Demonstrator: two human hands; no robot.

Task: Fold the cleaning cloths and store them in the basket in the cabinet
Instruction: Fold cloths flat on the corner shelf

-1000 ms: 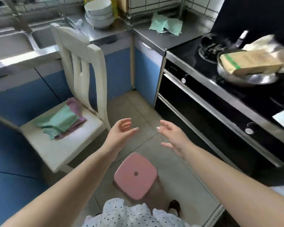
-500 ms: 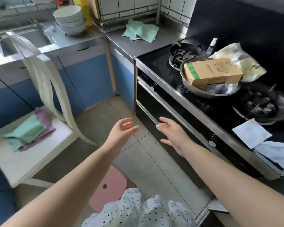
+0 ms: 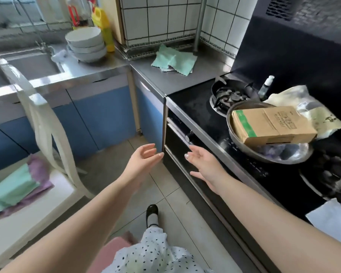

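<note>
— Hands, left (image 3: 145, 157) and right (image 3: 200, 161), hang open and empty before the stove (image 3: 195, 107).
— Cloths (image 3: 174, 61) lie beyond the stove (more (image 3: 18, 187) on the chair (image 3: 28, 223)). Reaching across, she might nudge the pan (image 3: 264, 154).

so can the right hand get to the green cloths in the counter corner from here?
Probably yes. The right hand is open and empty, and the steel counter before the green cloths is bare. They lie well beyond it, so likely a step closer first.
</note>
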